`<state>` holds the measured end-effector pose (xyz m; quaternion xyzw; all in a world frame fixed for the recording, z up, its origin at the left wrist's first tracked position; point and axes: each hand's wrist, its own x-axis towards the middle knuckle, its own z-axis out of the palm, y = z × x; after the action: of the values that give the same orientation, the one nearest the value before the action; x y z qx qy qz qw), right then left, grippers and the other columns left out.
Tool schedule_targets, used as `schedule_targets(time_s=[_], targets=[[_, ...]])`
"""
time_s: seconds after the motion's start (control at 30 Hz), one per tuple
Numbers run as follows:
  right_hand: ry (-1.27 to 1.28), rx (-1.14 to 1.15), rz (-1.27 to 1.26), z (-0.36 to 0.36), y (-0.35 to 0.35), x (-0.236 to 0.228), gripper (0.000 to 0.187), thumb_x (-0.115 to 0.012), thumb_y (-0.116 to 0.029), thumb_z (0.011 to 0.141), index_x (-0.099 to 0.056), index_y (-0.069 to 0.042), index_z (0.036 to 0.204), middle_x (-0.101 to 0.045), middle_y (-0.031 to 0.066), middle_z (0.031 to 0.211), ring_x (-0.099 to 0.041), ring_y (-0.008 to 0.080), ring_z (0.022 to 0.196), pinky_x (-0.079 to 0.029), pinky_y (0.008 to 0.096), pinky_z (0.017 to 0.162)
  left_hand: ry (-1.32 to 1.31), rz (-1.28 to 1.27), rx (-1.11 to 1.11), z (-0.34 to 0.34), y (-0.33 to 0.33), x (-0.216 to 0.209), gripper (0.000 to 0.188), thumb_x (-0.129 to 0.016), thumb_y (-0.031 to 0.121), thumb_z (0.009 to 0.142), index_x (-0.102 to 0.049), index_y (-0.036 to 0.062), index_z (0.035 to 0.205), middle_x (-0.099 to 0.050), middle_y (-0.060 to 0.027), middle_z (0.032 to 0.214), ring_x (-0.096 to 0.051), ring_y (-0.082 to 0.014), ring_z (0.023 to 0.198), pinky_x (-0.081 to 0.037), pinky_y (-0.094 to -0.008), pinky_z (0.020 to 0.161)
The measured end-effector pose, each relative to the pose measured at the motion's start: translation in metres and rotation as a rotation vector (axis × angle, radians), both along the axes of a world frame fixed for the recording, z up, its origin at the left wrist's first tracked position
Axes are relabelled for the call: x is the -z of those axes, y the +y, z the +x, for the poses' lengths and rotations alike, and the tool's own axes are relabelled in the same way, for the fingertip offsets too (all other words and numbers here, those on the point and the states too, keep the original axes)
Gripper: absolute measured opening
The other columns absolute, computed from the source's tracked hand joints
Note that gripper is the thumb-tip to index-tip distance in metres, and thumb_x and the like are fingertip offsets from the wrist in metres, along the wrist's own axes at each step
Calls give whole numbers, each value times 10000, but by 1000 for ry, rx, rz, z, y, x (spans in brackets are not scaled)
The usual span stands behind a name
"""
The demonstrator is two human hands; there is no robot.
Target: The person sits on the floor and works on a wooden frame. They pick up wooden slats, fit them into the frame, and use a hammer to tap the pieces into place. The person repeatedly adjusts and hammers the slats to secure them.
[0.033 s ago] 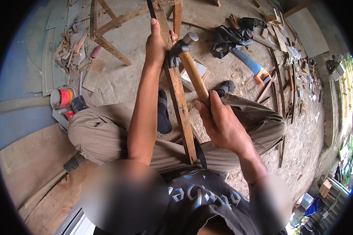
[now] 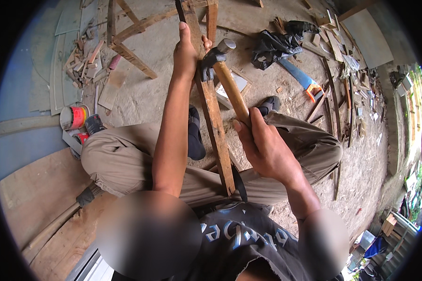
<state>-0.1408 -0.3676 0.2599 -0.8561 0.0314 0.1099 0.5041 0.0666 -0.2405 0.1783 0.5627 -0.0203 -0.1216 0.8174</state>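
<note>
My left hand (image 2: 186, 57) is wrapped round the upper part of a long wooden batten (image 2: 212, 112), its thumb lying along the edge. The batten slants down between my legs, its near end close to my lap. In my right hand (image 2: 269, 145) is the wooden handle of a claw hammer (image 2: 232, 89). The dark claw side of the hammer's head rests against the batten just below my left hand, and the bright striking face points up and right. Whether a nail sits under the claw is hidden.
A wooden frame (image 2: 147, 23) stands beyond my hands. To the right lie a handsaw (image 2: 297, 77), a black plastic bag (image 2: 274, 47) and wood strips (image 2: 333, 100). Paint cans (image 2: 75, 117) and a scrap wood pile (image 2: 86, 65) are on the left. A white square object (image 2: 237, 84) sits behind the hammer.
</note>
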Motion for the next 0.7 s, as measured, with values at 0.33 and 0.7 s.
schedule_targets(time_s=[0.33, 0.7], targets=[[-151, -212, -307, 12, -21, 5, 270, -491, -182, 962, -355, 41, 1032, -548, 278, 585, -571, 466, 598, -416, 563, 557, 54, -188, 44, -2, 6, 0, 581, -359, 616, 947, -547, 69, 999, -557, -18, 799, -561, -125, 660, -499, -273, 584], [109, -112, 39, 9, -8, -6, 220, -517, -135, 953, -451, 28, 1085, -521, 130, 594, -558, 222, 491, -392, 385, 476, -2, -48, 26, 5, 1, 18, 661, -249, 697, 925, -483, 87, 827, -513, -12, 662, -487, -112, 612, -438, -245, 596]])
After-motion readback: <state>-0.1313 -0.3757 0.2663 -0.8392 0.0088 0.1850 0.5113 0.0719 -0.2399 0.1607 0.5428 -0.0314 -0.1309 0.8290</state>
